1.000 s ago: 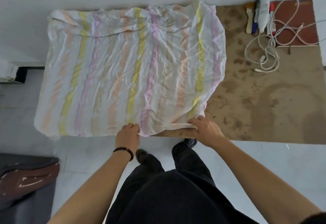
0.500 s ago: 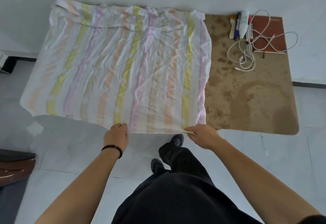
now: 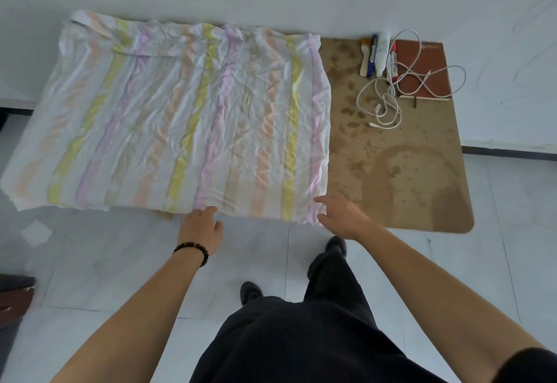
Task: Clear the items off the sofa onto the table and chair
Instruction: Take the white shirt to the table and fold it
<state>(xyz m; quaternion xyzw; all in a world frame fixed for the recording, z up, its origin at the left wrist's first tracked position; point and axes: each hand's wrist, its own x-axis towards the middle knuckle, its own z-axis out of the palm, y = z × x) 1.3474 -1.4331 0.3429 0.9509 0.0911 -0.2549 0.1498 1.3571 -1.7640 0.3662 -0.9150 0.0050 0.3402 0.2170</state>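
While the striped cloth (image 3: 187, 117) lies spread over the brown surface (image 3: 401, 177), the left hand (image 3: 200, 229) and right hand (image 3: 343, 217) sit loose-fingered at its near edge, gripping nothing. Print on the red notebook (image 3: 428, 63) is too small to read.

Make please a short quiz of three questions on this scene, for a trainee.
1. True or false: the left hand and the right hand grip nothing.
2. What lies partly on the brown notebook? A white cable; B scissors; C cup.
3. Fill in: the table is bare on the striped cloth's ___ side.
Key: 1 true; 2 A; 3 right.
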